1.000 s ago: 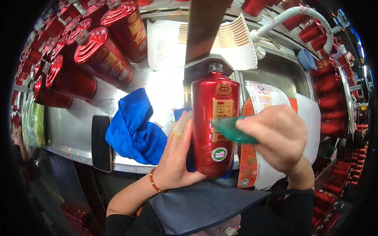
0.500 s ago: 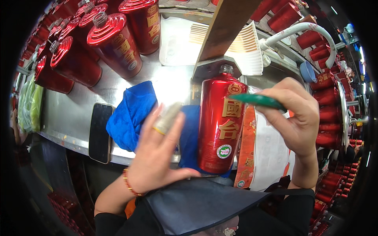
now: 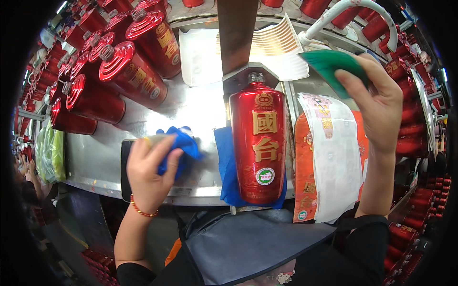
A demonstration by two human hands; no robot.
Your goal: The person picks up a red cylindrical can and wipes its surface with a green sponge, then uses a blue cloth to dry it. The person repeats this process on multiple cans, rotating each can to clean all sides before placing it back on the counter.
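Observation:
A red glossy bottle (image 3: 257,143) with gold raised characters and a round green-and-white sticker lies in front of me, its clear threaded neck pointing away. Under it is a flat blue cloth (image 3: 223,152). To its left, my left hand (image 3: 151,164) is closed on a crumpled blue cloth (image 3: 187,145), slightly smeared by motion; one finger wears a pale cover. My right hand (image 3: 374,95) is raised to the right of the bottle, pinching a thin green scraper (image 3: 336,69) between thumb and fingers, clear of the bottle.
A phone (image 3: 126,169) lies by my left hand. Several red bottles (image 3: 133,78) stand at the far left. Right of the bottle are white printed sheets (image 3: 334,157) over an orange-red sheet (image 3: 304,181). A metal post (image 3: 235,38) rises behind the bottle, beside a white ribbed tray (image 3: 202,57).
My left hand has moved left from beside the bottle and taken hold of the crumpled blue cloth. My right hand has lifted the green scraper up and away from the bottle.

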